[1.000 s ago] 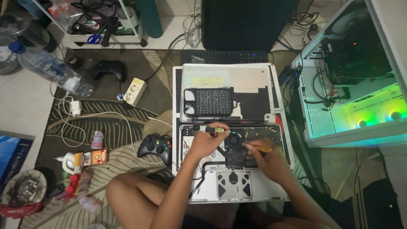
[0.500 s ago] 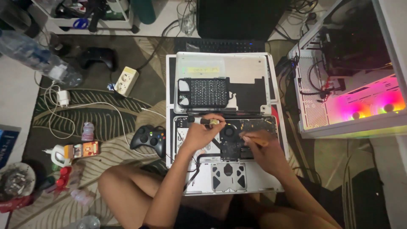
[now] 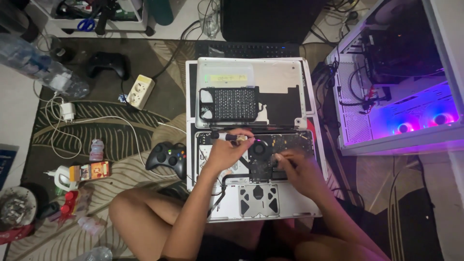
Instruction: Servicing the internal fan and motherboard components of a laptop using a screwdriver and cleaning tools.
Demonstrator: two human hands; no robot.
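Centre frame: left hand (image 3: pixel 223 153) grips a screwdriver (image 3: pixel 231 137) flat over an opened laptop (image 3: pixel 256 198); right hand (image 3: pixel 296 169) pinches down onto its circuit board (image 3: pixel 290 142).

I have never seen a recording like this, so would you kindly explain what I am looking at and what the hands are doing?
There is no machine here: a person sits on a patterned rug and works with bare hands. The one camera is worn on the head and looks down, so the knees and forearms come in from the bottom edge.

In front lies an opened laptop with its bottom cover off, so the circuit board and fan show. The cover lies just beyond it, with a black bit case on top.

The left hand holds a small screwdriver lying sideways over the board. The right hand rests on the board beside the fan; whether it holds anything I cannot tell.

Nearby are a black game controller, a white power strip and a lit computer case.
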